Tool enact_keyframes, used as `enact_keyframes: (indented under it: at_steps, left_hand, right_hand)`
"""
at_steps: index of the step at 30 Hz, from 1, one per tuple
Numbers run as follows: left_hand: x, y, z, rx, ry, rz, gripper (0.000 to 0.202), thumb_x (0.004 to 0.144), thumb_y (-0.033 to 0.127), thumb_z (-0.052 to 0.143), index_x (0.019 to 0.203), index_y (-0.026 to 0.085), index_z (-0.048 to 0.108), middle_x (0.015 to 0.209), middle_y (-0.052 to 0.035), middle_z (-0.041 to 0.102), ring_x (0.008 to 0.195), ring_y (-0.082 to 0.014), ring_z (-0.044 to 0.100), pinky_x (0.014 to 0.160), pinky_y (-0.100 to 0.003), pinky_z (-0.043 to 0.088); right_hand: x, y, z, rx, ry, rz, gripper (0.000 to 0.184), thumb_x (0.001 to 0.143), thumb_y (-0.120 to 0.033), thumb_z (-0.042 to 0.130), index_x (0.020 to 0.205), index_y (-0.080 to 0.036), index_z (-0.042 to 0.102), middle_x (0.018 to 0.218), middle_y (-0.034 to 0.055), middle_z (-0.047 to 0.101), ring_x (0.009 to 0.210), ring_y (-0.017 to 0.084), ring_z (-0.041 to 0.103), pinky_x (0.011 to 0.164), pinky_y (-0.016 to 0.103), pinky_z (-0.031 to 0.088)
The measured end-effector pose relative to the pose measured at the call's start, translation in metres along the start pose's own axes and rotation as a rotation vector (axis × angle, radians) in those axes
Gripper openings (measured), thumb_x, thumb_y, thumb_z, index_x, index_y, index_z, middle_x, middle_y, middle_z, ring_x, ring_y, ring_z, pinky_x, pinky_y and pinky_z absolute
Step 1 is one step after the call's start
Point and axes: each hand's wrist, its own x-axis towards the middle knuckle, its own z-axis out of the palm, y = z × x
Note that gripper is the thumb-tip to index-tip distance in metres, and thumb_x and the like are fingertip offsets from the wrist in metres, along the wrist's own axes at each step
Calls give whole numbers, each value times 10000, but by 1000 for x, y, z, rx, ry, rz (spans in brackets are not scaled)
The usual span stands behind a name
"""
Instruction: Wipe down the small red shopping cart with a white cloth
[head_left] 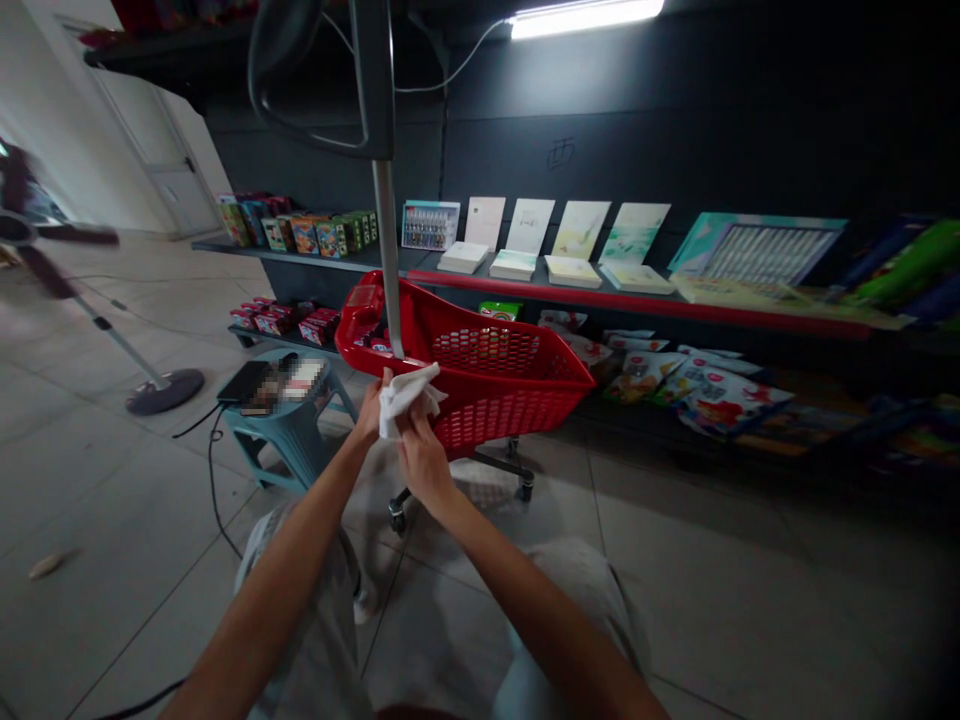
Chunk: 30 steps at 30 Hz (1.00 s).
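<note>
Both my hands meet in front of a red wheeled shopping basket. My left hand and my right hand are closed on a crumpled white cloth, held against the basket's near rim. A grey pole rises from the basket's near end to a dark handle overhead. My knees in grey trousers show at the bottom of the view.
A teal plastic stool with a dark device and cable stands left of the basket. A standing fan is further left. Dark wall shelves hold notebooks, boxes and packets. A tube light glows above.
</note>
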Motion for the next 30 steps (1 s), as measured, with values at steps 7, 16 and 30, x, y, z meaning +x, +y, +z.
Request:
enact_keyframes:
  at_steps: [7, 16, 30]
  left_hand:
    - [0, -4, 8, -104, -53, 35, 849, 756, 915, 586, 1073, 140, 725, 991, -120, 788, 1030, -268, 738, 879, -357, 596]
    - [10, -8, 4, -51, -23, 108, 835, 770, 905, 574, 1078, 140, 706, 1145, -149, 756, 1159, -273, 689, 951, -378, 587]
    - [9, -1, -1, 24, 21, 85, 794, 837, 887, 494, 1059, 149, 687, 1161, -159, 734, 1186, -303, 667, 949, -411, 593]
  right_hand:
    - [-36, 46, 32, -269, -232, -38, 530, 974, -48, 466, 1489, -124, 570, 1704, 153, 347, 1576, 293, 354, 1213, 534, 418]
    - [-69, 71, 28, -313, -351, -79, 529, 954, -42, 494, 1456, -174, 597, 1684, 106, 398, 1486, 290, 483, 1140, 524, 485]
    - [-23, 162, -144, -291, 138, 364, 610, 991, -139, 375, 1596, -150, 453, 1769, 129, 186, 1621, 296, 253, 1239, 503, 413]
